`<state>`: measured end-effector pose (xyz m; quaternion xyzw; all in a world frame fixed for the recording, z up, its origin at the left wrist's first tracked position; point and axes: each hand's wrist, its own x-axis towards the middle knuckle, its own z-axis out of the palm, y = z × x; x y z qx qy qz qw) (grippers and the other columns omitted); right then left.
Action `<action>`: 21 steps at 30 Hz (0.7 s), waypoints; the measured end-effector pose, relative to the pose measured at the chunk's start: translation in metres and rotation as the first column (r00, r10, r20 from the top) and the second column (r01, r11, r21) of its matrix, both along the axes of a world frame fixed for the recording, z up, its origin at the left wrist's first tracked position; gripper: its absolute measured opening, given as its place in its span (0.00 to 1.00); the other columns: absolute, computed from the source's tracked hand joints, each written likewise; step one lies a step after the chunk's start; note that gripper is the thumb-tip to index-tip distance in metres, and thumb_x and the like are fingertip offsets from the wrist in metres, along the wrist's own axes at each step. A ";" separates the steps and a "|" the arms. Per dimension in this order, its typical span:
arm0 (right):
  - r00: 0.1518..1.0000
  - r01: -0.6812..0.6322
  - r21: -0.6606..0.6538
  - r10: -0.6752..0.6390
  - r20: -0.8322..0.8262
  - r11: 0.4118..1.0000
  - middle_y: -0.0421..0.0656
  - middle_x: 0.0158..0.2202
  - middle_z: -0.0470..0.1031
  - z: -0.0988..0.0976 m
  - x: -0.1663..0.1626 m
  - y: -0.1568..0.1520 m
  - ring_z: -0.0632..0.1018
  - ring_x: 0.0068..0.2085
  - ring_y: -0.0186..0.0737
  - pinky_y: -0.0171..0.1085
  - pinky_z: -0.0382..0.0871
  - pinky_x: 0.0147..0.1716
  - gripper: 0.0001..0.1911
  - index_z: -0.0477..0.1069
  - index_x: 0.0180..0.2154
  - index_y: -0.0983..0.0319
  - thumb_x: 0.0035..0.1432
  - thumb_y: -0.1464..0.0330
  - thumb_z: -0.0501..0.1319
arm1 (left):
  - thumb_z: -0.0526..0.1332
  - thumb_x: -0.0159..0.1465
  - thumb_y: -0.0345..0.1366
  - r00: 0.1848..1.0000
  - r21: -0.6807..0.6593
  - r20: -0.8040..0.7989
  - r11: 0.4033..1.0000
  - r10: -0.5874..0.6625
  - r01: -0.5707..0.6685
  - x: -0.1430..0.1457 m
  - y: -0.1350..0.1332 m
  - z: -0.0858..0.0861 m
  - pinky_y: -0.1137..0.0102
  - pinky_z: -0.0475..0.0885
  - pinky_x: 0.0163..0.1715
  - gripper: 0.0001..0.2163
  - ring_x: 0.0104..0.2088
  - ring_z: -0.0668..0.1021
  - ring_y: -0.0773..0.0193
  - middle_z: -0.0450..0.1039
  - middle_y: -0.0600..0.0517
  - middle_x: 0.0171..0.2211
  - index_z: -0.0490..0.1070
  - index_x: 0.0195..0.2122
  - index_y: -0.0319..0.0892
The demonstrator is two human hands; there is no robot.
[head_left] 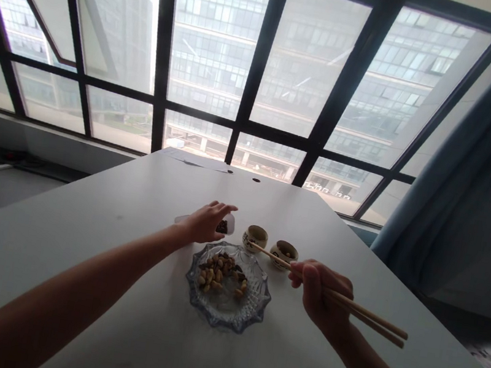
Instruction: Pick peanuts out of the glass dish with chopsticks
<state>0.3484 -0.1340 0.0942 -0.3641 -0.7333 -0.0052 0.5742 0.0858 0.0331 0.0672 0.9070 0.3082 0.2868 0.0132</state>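
My left hand [204,222] reaches across a small clear plastic box [230,225] with dark bits in it. The thumb lies along the near side and the fingers along the far side, so the hand grips the box and hides its middle. Closed around a pair of wooden chopsticks [365,312], my right hand [322,289] points their thin tips leftward, in front of two small cups. A scalloped glass plate [224,320] holds a mix of nuts [215,272], pale and dark. Right of the box stands one cream cup [256,235]; the other cup [284,252] has something small inside.
The white table [120,326] runs toward large windows. White sheets of paper [196,159] lie at its far edge, near two dark round spots. A blue curtain [447,147] hangs at the right.
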 end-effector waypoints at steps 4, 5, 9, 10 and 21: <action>0.998 -0.020 0.007 0.019 0.067 1.000 0.44 0.21 0.77 0.000 -0.009 0.009 0.76 0.21 0.38 0.36 0.72 0.22 0.19 0.77 0.29 0.60 0.68 0.59 0.55 | 0.68 0.52 0.30 0.999 -0.016 0.047 1.000 -0.010 0.011 -0.001 -0.003 0.003 0.54 0.72 0.52 0.35 0.53 0.73 0.47 0.73 0.42 0.52 0.59 0.61 0.42; 0.995 -0.029 -0.001 0.029 0.094 1.000 0.45 0.22 0.77 0.000 -0.014 0.014 0.77 0.22 0.38 0.36 0.72 0.23 0.20 0.77 0.29 0.59 0.68 0.58 0.55 | 0.68 0.52 0.30 0.998 -0.024 0.055 1.000 -0.012 0.013 0.000 -0.004 0.005 0.55 0.72 0.52 0.35 0.52 0.74 0.48 0.74 0.42 0.52 0.59 0.61 0.42; 0.980 -0.077 -0.087 0.092 0.178 0.993 0.46 0.28 0.79 -0.001 -0.032 0.043 0.78 0.26 0.39 0.38 0.73 0.27 0.22 0.78 0.32 0.60 0.66 0.52 0.55 | 0.69 0.53 0.33 0.996 -0.056 0.085 0.998 -0.012 0.017 0.001 -0.009 0.009 0.55 0.73 0.51 0.35 0.53 0.75 0.48 0.75 0.43 0.51 0.59 0.61 0.44; 0.979 -0.080 -0.104 0.097 0.178 0.991 0.46 0.28 0.79 -0.001 -0.035 0.049 0.78 0.26 0.39 0.38 0.73 0.28 0.22 0.78 0.32 0.60 0.66 0.52 0.55 | 0.69 0.53 0.33 0.997 -0.059 0.082 0.998 -0.013 0.018 0.001 -0.010 0.009 0.54 0.73 0.51 0.35 0.53 0.75 0.47 0.75 0.43 0.51 0.59 0.61 0.44; 0.994 -0.103 -0.321 0.084 -0.073 0.942 0.42 0.20 0.74 0.014 -0.018 0.040 0.73 0.20 0.36 0.35 0.68 0.20 0.26 0.74 0.28 0.62 0.64 0.48 0.56 | 0.69 0.54 0.37 0.999 -0.112 0.016 0.993 0.037 -0.035 0.002 -0.009 0.004 0.53 0.73 0.50 0.35 0.51 0.78 0.45 0.76 0.37 0.51 0.58 0.61 0.40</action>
